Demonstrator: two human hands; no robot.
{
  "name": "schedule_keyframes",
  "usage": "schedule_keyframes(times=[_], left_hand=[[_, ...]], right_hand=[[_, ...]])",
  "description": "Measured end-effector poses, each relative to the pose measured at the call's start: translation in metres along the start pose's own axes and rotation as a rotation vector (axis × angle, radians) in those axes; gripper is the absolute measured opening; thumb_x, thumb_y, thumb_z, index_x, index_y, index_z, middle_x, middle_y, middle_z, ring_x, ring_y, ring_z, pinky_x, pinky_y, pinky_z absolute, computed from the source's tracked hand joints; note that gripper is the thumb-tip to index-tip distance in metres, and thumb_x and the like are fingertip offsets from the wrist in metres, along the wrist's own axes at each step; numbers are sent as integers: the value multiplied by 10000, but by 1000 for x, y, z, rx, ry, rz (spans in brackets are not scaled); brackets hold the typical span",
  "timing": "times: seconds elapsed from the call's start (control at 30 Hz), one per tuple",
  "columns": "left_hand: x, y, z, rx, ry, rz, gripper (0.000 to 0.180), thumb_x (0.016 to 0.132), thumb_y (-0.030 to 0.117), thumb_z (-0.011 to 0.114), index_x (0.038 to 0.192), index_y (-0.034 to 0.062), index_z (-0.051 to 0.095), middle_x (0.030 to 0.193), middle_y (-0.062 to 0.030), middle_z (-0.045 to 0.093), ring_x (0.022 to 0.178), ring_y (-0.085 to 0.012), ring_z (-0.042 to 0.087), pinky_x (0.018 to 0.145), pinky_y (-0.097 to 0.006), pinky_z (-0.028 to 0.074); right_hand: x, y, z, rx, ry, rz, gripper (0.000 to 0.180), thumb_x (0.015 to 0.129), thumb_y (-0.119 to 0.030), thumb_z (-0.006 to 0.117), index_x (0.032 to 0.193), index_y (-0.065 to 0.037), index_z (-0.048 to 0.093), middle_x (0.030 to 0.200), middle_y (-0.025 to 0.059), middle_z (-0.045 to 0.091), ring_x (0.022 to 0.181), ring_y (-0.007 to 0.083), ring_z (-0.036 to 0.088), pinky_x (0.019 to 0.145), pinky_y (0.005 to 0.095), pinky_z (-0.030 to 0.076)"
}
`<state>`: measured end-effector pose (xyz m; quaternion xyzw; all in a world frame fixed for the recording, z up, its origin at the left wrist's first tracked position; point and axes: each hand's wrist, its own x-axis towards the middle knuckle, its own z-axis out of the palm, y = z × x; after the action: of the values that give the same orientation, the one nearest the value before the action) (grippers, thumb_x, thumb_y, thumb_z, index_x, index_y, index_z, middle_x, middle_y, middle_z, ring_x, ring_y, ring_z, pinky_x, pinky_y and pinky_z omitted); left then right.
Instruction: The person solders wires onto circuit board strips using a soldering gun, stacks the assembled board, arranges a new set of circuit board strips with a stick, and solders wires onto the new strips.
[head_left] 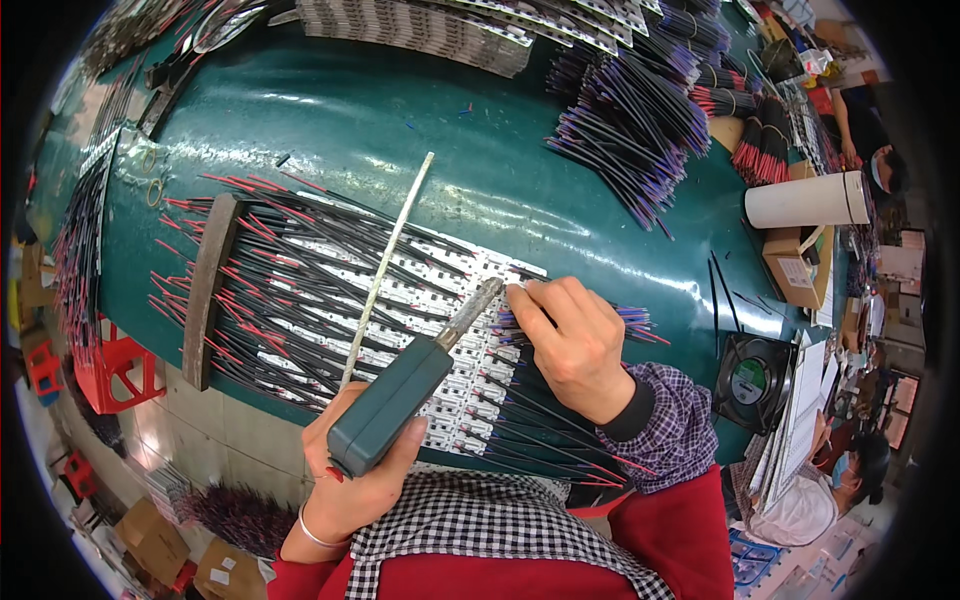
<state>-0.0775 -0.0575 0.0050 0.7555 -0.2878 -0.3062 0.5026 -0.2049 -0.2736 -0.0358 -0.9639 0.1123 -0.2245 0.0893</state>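
Note:
My left hand (350, 480) is wrapped round a soldering iron (395, 400) with a boxy dark green handle and a metal barrel. Its tip touches down on the white circuit boards (455, 395), near their far right corner. Right beside the tip, my right hand (572, 345) pinches with thumb and forefinger, apparently on a thin wire; the fingers mostly hide it. Many black wires (330, 270) with red ends run left from the boards, and several more wires (550, 430) reach out to the right. Across the left wires lies a pale thin stick (392, 245).
A brown bar (208, 290) weighs down the wires' left ends. Bundles of black-and-purple wires (630, 130) lie at the back right. Stacked boards (420, 40) stand at the back. Toward the right are a white cylinder (805, 202), a carton (795, 262) and a black fan (752, 382).

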Motion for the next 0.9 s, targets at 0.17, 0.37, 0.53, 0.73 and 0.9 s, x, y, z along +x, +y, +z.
schedule_keyframes(times=[0.17, 0.37, 0.53, 0.73, 0.9], left_hand=[[1, 1, 1, -13, -8, -55, 188, 788, -19, 783, 951, -49, 695, 847, -84, 672, 680, -134, 619, 617, -266, 483], [1, 1, -1, 49, -30, -34, 179, 785, 1, 792, 918, -54, 686, 810, -93, 656, 657, -143, 607, 613, -280, 482], [0, 2, -3, 59, -32, -29, 180, 778, 10, 796, 908, -57, 690, 809, -109, 667, 666, -163, 626, 621, -286, 495], [-12, -7, -7, -4, 48, -103, 194, 791, 44, 787, 947, -51, 720, 827, -111, 675, 675, -175, 634, 624, -286, 502], [-7, -2, -6, 32, 6, -42, 195, 793, 28, 780, 960, -52, 720, 875, -110, 685, 693, -167, 641, 629, -278, 504]], right_hand=[[1, -1, -2, -17, -42, 3, 323, 672, 5, 670, 994, 5, 695, 891, 88, 649, 753, 229, 633, 599, 329, 492], [2, -1, -3, -35, -60, -4, 314, 694, -38, 662, 1004, 2, 689, 904, 82, 644, 768, 229, 630, 607, 326, 488], [0, 3, 2, -61, -25, -42, 260, 739, -96, 651, 979, -3, 690, 816, 32, 531, 778, 175, 562, 590, 304, 411], [0, 4, 2, -49, -19, -44, 253, 739, -96, 651, 976, -11, 678, 823, 36, 536, 781, 182, 566, 591, 308, 413], [-5, 9, 6, 31, 15, -34, 271, 730, -74, 654, 992, -8, 677, 882, 45, 593, 807, 195, 596, 613, 312, 450]])
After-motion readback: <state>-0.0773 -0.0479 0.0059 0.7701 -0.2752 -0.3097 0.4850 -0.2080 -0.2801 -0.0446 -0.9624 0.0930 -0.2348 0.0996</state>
